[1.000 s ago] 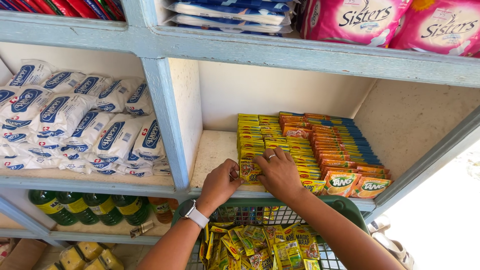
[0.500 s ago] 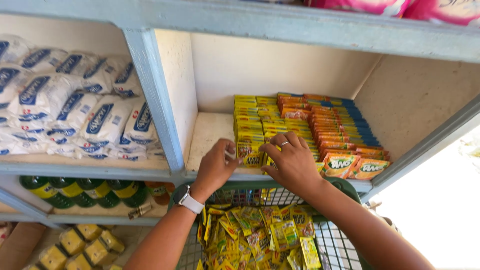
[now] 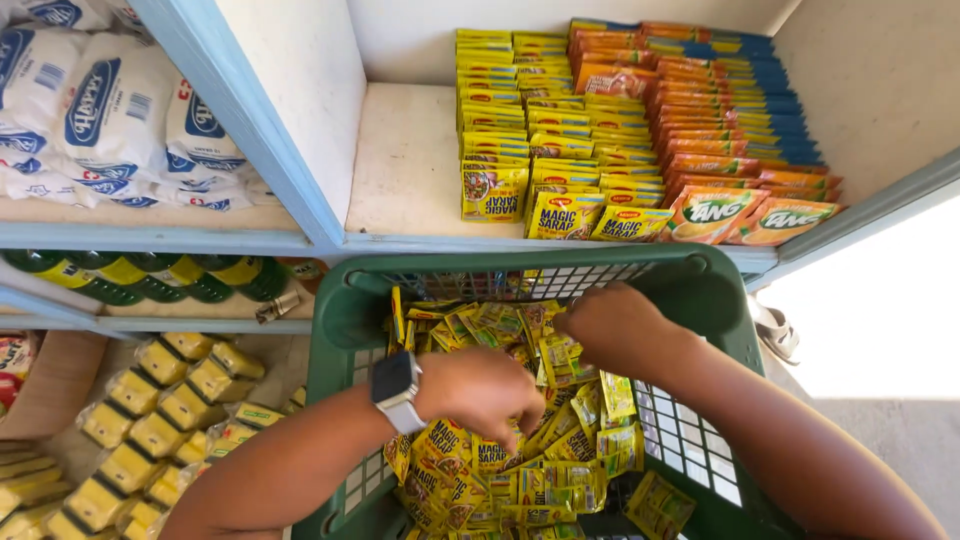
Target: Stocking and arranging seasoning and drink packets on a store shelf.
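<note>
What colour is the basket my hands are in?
Green: the basket has green plastic walls with a lattice grid, clearest in the head view.

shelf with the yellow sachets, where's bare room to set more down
Bare shelf board lies between the blue divider and the yellow sachet rows. Rightward it is packed: orange sachets run to the side wall. The green basket below is crowded with sachets and both hands.

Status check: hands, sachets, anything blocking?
Both hands down in green basket. Left hand and right hand among yellow sachets, grip hidden. Nothing blocking.
</note>
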